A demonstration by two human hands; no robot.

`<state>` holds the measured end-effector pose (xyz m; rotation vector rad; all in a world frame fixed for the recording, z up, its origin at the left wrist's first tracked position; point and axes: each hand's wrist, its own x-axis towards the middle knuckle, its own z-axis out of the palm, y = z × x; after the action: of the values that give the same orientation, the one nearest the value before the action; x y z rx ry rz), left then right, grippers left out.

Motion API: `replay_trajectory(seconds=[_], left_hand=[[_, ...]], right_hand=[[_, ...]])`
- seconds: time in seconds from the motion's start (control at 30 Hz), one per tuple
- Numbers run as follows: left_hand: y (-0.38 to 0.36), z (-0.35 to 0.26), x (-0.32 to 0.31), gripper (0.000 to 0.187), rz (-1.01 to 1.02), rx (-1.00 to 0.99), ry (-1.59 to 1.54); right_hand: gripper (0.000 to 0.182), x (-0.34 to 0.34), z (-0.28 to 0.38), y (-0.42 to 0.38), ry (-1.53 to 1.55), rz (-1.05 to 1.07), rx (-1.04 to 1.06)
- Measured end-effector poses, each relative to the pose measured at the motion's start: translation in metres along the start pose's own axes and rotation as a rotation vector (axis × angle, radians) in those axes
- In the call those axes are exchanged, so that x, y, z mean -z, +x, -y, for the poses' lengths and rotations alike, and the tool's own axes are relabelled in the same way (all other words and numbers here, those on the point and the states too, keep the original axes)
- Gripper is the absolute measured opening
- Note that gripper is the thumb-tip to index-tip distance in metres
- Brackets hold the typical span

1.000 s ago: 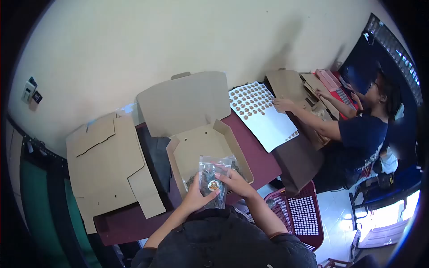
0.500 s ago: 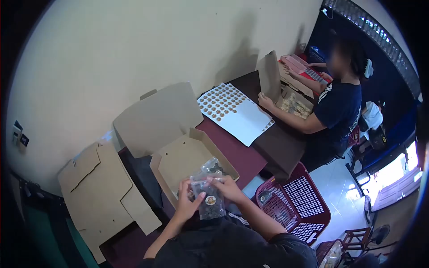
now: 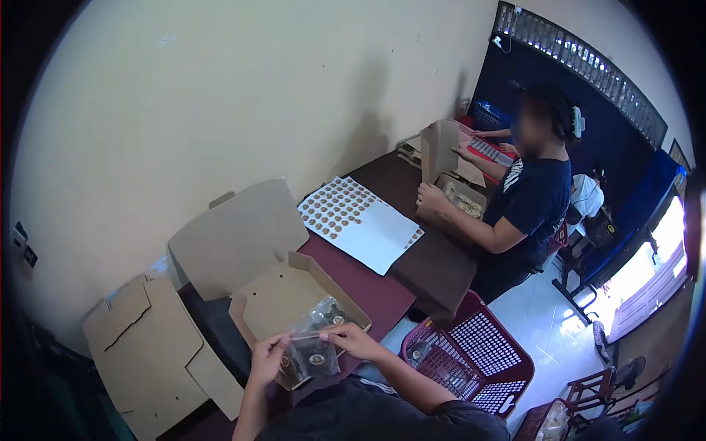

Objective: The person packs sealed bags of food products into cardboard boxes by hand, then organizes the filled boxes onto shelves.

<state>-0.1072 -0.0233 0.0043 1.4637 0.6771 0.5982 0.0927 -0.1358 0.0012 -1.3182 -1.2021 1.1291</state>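
My left hand [image 3: 271, 356] and my right hand [image 3: 354, 342] pinch the top edge of a clear plastic pouch [image 3: 318, 359] between them. The pouch has dark contents and a round sticker on its front. Behind it, more clear pouches [image 3: 329, 312] with round stickers lie in an open brown cardboard box [image 3: 273, 292], whose lid [image 3: 239, 228] stands raised toward the wall. Another stickered pouch partly shows beside my left hand.
Sticker sheets [image 3: 360, 220] lie on the table beyond the box. Flattened cardboard [image 3: 158, 345] is at the left. A red basket [image 3: 489, 338] stands at the right. A co-worker [image 3: 540, 184] holds the lid of another box [image 3: 462, 202].
My hands have moved apart along the pouch's top edge, and the pouch hangs a little lower and further left. The co-worker's box lid has tilted. The whole view has shifted.
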Motion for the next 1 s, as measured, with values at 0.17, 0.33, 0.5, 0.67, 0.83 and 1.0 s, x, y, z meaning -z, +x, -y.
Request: replay_trajectory(seconds=[0.17,0.33,0.5,0.67,0.83,1.0], left_hand=[[0.003,-0.001,-0.009,0.035,-0.260,-0.184,-0.100],[0.000,0.024,-0.033,0.062,-0.131,-0.282,-0.113],[-0.008,0.022,-0.033,0.046,-0.273,-0.099,-0.283],[-0.005,0.027,-0.023,0.026,-0.280,-0.180,-0.163],[-0.010,0.025,-0.005,0.032,-0.154,-0.107,-0.136],[-0.012,0.000,0.003,0.040,0.117,-0.141,-0.105]], right_hand=[[0.027,-0.011,0.015,0.019,-0.153,-0.380,0.268],[0.035,-0.043,0.017,0.033,-0.386,-0.297,0.433],[0.038,-0.052,0.005,0.043,-0.292,-0.317,0.437],[0.025,-0.042,0.000,0.050,0.141,-0.201,0.111],[0.029,-0.030,0.006,0.045,0.331,0.171,-0.133],[0.036,-0.013,-0.010,0.045,0.182,0.380,0.035]])
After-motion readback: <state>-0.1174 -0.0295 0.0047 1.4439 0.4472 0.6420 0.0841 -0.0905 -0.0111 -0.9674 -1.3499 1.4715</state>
